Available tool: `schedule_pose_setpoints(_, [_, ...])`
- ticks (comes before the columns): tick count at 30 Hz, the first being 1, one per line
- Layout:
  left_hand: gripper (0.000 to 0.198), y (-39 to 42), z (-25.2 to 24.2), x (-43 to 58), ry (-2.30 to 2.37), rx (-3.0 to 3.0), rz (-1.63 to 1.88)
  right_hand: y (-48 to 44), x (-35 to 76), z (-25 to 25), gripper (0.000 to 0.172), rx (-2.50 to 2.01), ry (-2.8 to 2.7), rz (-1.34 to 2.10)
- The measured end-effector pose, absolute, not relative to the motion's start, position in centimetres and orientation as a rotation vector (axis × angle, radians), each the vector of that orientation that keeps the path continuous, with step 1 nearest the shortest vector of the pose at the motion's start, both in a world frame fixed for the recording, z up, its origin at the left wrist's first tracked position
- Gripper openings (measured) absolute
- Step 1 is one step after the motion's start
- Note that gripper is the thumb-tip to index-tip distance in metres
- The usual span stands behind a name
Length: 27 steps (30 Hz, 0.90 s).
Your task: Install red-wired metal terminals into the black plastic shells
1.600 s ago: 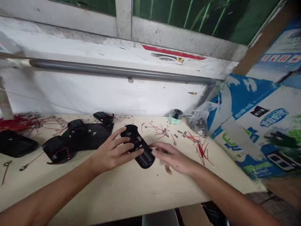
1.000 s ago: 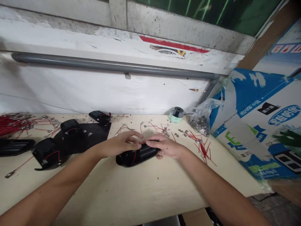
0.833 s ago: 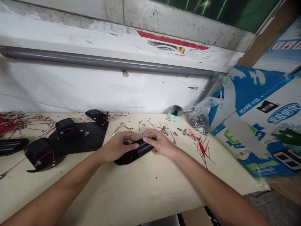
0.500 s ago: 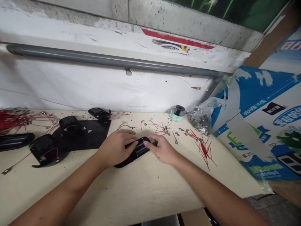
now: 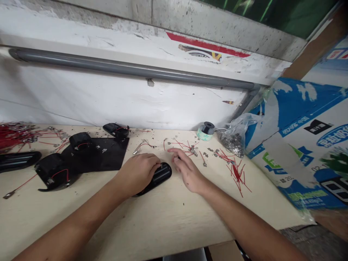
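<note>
Several black battery holders (image 5: 51, 171) already wired with red leads sit left, beside black sheet (image 5: 108, 154); loose red wires (image 5: 236, 174) lie right, unused. Our left hand (image 5: 137, 174) cupped over another holder (image 5: 161, 174) on pale bench (image 5: 152, 224), grip unclear; our right hand (image 5: 187, 169) spread, just beside it.

Two slim bare forearms (image 5: 76, 221) and equally bare hands (image 5: 137, 174)

Black battery holder (image 5: 162, 173), lying flat

A battery holder (image 5: 161, 174) lies under the left hand (image 5: 137, 174), right of a flat sheet (image 5: 108, 156).
</note>
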<state>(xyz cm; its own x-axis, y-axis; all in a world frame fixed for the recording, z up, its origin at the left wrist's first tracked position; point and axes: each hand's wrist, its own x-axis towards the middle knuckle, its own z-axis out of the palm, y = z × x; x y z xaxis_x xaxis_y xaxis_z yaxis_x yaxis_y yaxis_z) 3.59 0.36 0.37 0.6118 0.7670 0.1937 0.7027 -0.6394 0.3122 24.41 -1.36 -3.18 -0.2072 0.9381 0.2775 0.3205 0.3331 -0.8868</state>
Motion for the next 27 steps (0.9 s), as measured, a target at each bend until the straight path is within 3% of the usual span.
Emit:
schedule_pose_setpoints(5, [0.031, 0.6, 0.2, 3.5, 1.150, 2.442, 0.494, -0.9, 24.3, -3.5, 0.028, -1.057, -1.571, 1.057])
schedule_pose_setpoints(10, [0.029, 0.9, -0.3, 3.6, 1.042, 2.432, 0.510, -1.0, 23.4, -3.3, 0.016, -1.000, -1.551, 1.117])
schedule_pose_setpoints(27, [0.024, 1.1, 0.5, 3.1, 1.010, 2.285, 0.484, -1.5, 22.5, -3.9, 0.011, -1.090, -1.607, 1.073])
